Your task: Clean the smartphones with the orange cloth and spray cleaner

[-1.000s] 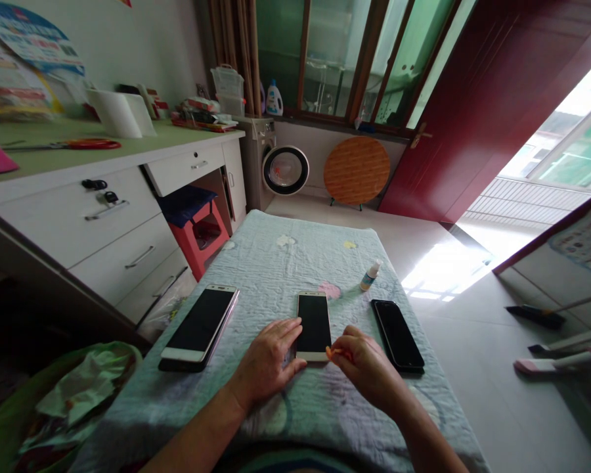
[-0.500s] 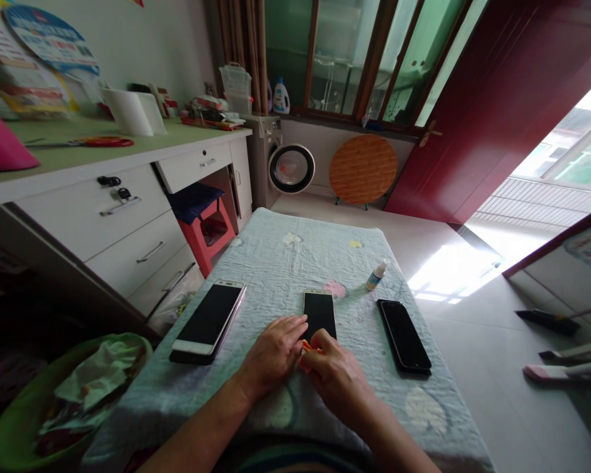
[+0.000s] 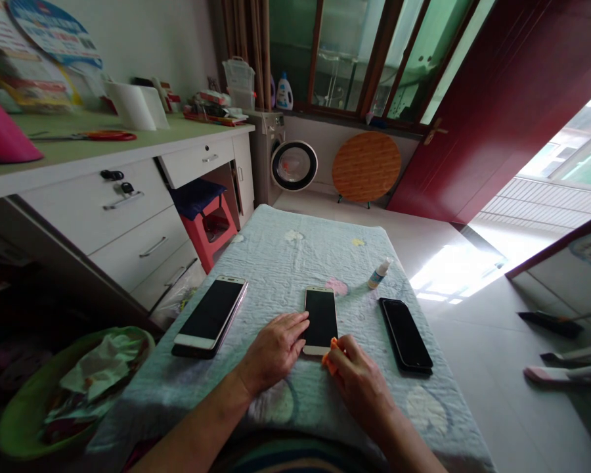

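A white-framed smartphone (image 3: 321, 318) with a dark screen lies flat in the middle of the cloth-covered table. My left hand (image 3: 274, 345) holds it by its left side, fingertips over the edge and thumb near the lower left corner. Pinched in my right hand (image 3: 357, 371) is a small orange cloth (image 3: 331, 357), at the phone's lower right corner. To the left, a white smartphone (image 3: 211, 312) rests on top of another dark one. On the right lies a black smartphone (image 3: 405, 334). Beyond it stands a small spray bottle (image 3: 379, 273) with a white top.
The table wears a pale blue quilted cloth (image 3: 320, 243). A green bin (image 3: 17, 420) with crumpled paper is at lower left. Along the left runs a white desk (image 3: 128, 230) with drawers, a red stool (image 3: 209, 230) beneath. An open-doored washing machine (image 3: 268, 154) stands behind.
My right hand has moved right with the orange cloth, from the phone's lower left to its lower right corner, uncovering the phone's bottom edge. My left hand stays at the phone's left side.
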`<state>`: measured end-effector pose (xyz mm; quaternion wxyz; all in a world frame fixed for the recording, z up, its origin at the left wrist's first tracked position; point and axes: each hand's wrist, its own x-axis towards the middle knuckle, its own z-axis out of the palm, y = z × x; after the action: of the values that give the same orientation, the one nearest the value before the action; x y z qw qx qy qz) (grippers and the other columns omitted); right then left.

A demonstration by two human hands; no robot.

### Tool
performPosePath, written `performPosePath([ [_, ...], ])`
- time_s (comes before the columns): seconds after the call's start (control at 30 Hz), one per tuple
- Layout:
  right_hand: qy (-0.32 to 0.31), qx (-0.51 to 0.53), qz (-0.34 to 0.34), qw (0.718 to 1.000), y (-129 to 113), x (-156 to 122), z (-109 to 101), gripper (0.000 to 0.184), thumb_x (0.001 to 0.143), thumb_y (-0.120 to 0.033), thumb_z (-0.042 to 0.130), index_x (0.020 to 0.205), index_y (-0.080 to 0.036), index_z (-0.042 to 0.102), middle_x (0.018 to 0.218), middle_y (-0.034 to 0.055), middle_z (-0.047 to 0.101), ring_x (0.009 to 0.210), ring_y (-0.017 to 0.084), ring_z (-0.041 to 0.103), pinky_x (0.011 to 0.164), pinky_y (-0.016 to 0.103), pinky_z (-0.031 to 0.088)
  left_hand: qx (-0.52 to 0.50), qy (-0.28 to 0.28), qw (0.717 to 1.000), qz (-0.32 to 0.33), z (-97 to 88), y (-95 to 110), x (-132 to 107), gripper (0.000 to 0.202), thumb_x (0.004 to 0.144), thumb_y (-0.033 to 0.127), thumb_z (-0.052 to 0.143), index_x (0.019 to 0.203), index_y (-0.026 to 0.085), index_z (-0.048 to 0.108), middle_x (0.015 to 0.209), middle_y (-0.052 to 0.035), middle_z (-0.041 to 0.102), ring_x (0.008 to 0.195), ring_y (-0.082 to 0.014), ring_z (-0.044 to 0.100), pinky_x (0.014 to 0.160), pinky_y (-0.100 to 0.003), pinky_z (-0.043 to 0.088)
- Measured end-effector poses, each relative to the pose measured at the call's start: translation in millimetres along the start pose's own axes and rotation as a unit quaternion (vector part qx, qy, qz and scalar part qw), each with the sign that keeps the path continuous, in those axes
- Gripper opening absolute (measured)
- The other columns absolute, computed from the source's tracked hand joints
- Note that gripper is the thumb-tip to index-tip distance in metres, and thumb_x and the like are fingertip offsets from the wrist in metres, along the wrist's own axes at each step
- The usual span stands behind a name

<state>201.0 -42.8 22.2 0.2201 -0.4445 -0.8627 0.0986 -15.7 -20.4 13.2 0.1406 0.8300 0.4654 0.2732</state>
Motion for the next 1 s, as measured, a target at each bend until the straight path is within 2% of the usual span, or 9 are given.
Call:
performPosePath([
  [0.23,-0.014,-0.048,-0.043,0.998,-19.7,18.6,22.3,0.013,0.088,-0.009,0.055,0.083,-0.020,0.059,0.086,0.0025,0.055,0.069,0.014,0.051,0.057,0.023,0.037,0.009,-0.020,1.000,-0.005,-1.8,0.3,1.4,0.038,0.088,0.016,0.055,0.125,0.016,0.061,0.136,-0.0110,0.059,0.126,-0.0236,0.055,0.109,-0.043,0.043],
  [0.33,-0.015,-0.066,-0.052,0.996,-26.5,23.9,25.8,0.013,0.087,-0.008,0.055,0.085,-0.021,0.059,0.085,0.0019,0.054,0.070,0.014,0.050,0.055,0.023,0.033,0.002,-0.020,1.000,-0.001,-2.2,-0.2,1.6,0.038,0.089,0.018,0.053,0.125,0.017,0.061,0.137,-0.0103,0.059,0.126,-0.0234,0.054,0.109,-0.044,0.043],
  [0.47,-0.032,-0.071,-0.035,0.996,-23.0,19.5,18.1,0.014,0.086,-0.008,0.054,0.083,-0.021,0.059,0.086,0.0012,0.054,0.067,0.013,0.049,0.054,0.023,0.031,0.001,-0.014,1.000,-0.005,0.1,-1.9,1.0,0.038,0.089,0.017,0.053,0.126,0.017,0.061,0.137,-0.0103,0.058,0.126,-0.0233,0.055,0.108,-0.044,0.044],
  [0.7,-0.031,-0.026,-0.007,0.999,-2.3,-3.0,-7.2,0.015,0.089,-0.009,0.052,0.089,-0.020,0.062,0.095,0.0049,0.058,0.079,0.016,0.058,0.065,0.024,0.043,-0.008,0.012,1.000,0.005,3.5,-2.9,-1.0,0.042,0.086,0.010,0.054,0.127,0.020,0.060,0.137,-0.0082,0.059,0.125,-0.0227,0.056,0.108,-0.043,0.045],
  [0.9,0.008,-0.029,-0.009,1.000,0.1,-0.3,-1.3,0.024,0.087,-0.003,0.050,0.104,-0.019,0.057,0.089,0.0036,0.058,0.076,0.017,0.058,0.065,0.025,0.045,0.001,0.012,1.000,0.012,2.7,-1.7,-0.7,0.041,0.088,0.010,0.050,0.126,0.018,0.061,0.135,-0.0092,0.060,0.124,-0.0223,0.057,0.107,-0.042,0.045],
  [1.0,-0.005,-0.024,-0.016,1.000,-5.1,6.6,5.9,0.018,0.088,-0.004,0.049,0.088,-0.020,0.056,0.083,0.0013,0.056,0.070,0.014,0.055,0.062,0.023,0.042,0.005,0.010,1.000,0.011,2.5,-1.7,0.1,0.041,0.088,0.010,0.049,0.126,0.019,0.061,0.135,-0.0089,0.060,0.124,-0.0219,0.057,0.107,-0.041,0.046],
])
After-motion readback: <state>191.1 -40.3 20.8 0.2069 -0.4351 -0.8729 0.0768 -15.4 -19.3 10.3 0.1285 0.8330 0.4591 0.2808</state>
